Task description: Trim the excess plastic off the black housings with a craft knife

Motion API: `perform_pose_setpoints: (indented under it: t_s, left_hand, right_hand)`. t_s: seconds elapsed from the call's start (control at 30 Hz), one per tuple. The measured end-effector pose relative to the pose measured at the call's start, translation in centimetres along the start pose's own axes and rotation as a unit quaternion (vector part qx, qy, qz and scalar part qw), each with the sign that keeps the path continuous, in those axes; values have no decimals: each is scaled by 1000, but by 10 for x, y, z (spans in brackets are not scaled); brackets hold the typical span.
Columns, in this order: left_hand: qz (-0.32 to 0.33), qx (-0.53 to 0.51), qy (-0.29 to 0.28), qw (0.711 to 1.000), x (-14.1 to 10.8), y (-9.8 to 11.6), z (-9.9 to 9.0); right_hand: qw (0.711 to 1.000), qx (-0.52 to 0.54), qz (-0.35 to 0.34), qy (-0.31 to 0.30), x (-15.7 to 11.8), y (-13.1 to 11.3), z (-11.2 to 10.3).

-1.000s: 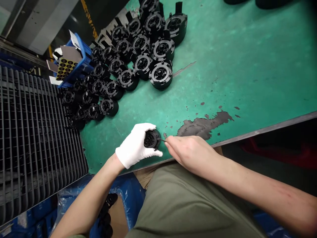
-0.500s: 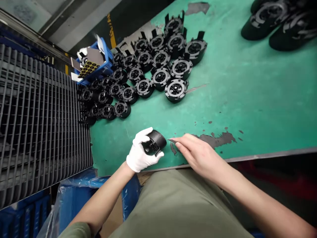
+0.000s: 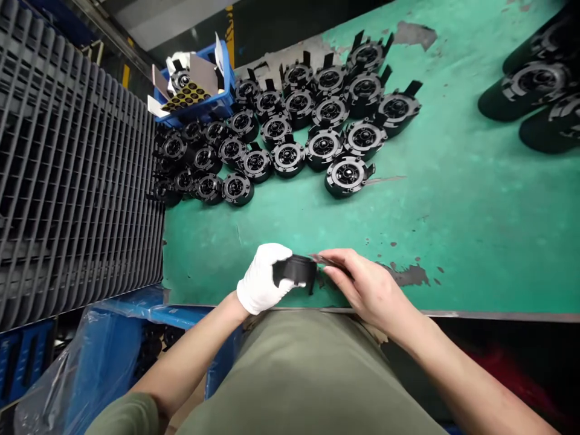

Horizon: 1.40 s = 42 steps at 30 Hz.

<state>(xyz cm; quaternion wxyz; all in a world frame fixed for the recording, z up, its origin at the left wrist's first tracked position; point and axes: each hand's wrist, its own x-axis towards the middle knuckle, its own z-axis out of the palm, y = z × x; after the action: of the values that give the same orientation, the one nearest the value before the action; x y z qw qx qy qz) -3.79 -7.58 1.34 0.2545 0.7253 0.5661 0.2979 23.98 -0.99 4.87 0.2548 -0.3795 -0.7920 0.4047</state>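
The white-gloved left hand (image 3: pixel 261 279) closes around a black round housing (image 3: pixel 294 270) above the green bench (image 3: pixel 453 241) edge, while the bare right hand (image 3: pixel 362 284) pinches a thin metal blade (image 3: pixel 322 260) at its rim. Many similar housings (image 3: pixel 287 156) lie grouped on the bench, another in a blue crate (image 3: pixel 226 90); no writing is legible.

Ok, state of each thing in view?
Left hand: white-gloved, gripping housing
Housing: held, side wall showing
Right hand: bare, pinching thin strip
Thin strip: tip beside housing
Other housings: clustered on mat
Mat: green, worn patches
Blue crate: loaded, card sticking out
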Motion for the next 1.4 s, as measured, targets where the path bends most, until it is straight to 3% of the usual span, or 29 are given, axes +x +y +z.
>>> perform_pose_setpoints:
  t_s: [0.13,0.3,0.57,0.87,1.4]
  left_hand:
    - [-17,-26,-59,998,25,7,8]
    - [-27,-53,-122,991,43,18,5]
    - [-53,-37,-142,988,40,17,6]
    - [-30,-36,-137,989,40,17,6]
    - [-4,-55,-132,990,43,19,5]
  right_hand:
    - [993,-99,-61,25,7,7,-11]
    - [983,-134,-122,-17,12,5,-18]
    - [967,-205,-150,-3,7,-2,-18]
    - [940,-290,-177,14,5,-4,-16]
    - [924,-308,-227,1,2,-7,-21]
